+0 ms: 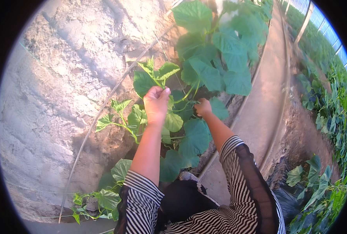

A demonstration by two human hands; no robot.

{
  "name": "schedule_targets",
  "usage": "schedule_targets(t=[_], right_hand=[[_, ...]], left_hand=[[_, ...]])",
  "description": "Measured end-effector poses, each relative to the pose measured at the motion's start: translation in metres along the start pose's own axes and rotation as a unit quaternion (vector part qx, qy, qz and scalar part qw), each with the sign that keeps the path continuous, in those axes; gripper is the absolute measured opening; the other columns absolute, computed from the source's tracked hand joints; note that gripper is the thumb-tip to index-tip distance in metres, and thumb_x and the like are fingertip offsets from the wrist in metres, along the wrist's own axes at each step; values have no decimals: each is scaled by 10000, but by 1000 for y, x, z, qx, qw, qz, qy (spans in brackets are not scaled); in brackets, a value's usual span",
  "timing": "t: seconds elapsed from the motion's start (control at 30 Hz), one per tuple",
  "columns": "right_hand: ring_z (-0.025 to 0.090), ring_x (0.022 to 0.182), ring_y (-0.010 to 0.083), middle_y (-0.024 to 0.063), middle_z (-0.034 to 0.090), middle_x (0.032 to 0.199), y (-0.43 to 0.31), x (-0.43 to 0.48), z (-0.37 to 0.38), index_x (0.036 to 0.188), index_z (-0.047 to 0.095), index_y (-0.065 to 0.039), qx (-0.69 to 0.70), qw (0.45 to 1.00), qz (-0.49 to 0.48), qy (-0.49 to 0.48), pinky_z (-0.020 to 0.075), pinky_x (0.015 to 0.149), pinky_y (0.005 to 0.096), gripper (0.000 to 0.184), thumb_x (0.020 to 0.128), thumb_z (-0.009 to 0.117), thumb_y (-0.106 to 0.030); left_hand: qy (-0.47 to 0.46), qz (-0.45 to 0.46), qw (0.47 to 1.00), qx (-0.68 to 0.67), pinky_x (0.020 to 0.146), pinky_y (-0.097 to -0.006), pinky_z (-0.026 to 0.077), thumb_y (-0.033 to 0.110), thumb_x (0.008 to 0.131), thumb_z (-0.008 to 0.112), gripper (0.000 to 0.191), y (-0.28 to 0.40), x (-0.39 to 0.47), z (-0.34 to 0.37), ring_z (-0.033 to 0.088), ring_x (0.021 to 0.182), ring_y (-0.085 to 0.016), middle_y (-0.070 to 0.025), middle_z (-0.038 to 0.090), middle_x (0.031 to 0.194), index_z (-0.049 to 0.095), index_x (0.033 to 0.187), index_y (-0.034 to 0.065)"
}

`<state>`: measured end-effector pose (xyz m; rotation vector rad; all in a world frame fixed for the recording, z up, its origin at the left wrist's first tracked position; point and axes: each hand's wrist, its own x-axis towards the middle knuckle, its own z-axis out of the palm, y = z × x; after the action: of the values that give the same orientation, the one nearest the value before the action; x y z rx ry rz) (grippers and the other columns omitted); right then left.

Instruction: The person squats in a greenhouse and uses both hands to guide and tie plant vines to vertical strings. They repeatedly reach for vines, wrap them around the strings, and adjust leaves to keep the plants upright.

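My left hand (157, 102) pinches the upper stem of a young cucumber vine between thumb and fingers. The bright green vine tip (155, 73) rises just above the grip. To its right and a little lower, my right hand (203, 107) has its fingers closed on a thin green strand (192, 102), a tendril or twine; which one I cannot tell. A pale curved vine stem (186, 95) runs between the two hands. Broad leaves (194, 139) spread below them, hiding the base of the plant. A thin string (173, 65) slants down behind the vine tip.
A rough earthen wall (59, 102) fills the left side, with a thin pole (103, 106) leaning along it. Larger vine leaves (204, 73) hang above my right hand. A narrow path (261, 96) runs along the right, with dense crop rows (334, 96) beyond.
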<state>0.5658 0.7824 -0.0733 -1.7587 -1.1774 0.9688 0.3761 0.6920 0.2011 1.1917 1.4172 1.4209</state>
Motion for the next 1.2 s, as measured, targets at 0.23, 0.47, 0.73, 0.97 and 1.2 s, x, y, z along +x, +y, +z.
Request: schedule_targets(t=[0.23, 0.47, 0.73, 0.97, 1.2], right_hand=[[654, 574, 244, 156, 679, 783, -29, -11, 13, 945, 688, -6, -190, 963, -173, 82, 516, 524, 386, 236, 799, 603, -170], [654, 880, 353, 160, 691, 922, -69, -43, -8, 826, 674, -72, 196, 966, 138, -96, 522, 742, 433, 148, 797, 605, -200], [656, 896, 368, 227, 664, 961, -170, -94, -77, 973, 645, 2, -236, 946, -196, -103, 517, 784, 444, 200, 836, 582, -129], [630, 776, 339, 166, 647, 790, -263, -23, -33, 1037, 590, 9, 38, 916, -386, 104, 490, 735, 404, 236, 929, 507, -183], [509, 549, 195, 125, 536, 626, -289, -42, -59, 845, 600, 17, 244, 955, -166, 13, 401, 525, 356, 239, 923, 509, -190]], left_hand=[[6, 0, 1000, -27, 551, -217, 441, 74, 880, 680, 98, 0, 35, -1, 552, 602, -62, -33, 668, 763, 608, 848, 16], [17, -28, 999, -30, 626, -239, 501, 136, 903, 654, 105, 5, 68, -1, 600, 684, -91, -48, 685, 856, 605, 916, 45], [2, 9, 999, 44, 616, -261, 485, 89, 885, 660, 109, 12, 86, 18, 588, 673, -108, -56, 673, 811, 597, 884, 0], [3, -27, 990, 140, 643, -301, 474, 28, 868, 638, 97, 34, 62, 23, 588, 697, -121, -79, 669, 808, 594, 943, -17], [-3, -28, 999, -42, 674, -275, 472, -28, 799, 630, 474, 20, 53, 2, 576, 734, -134, -59, 634, 832, 520, 1255, -96]])
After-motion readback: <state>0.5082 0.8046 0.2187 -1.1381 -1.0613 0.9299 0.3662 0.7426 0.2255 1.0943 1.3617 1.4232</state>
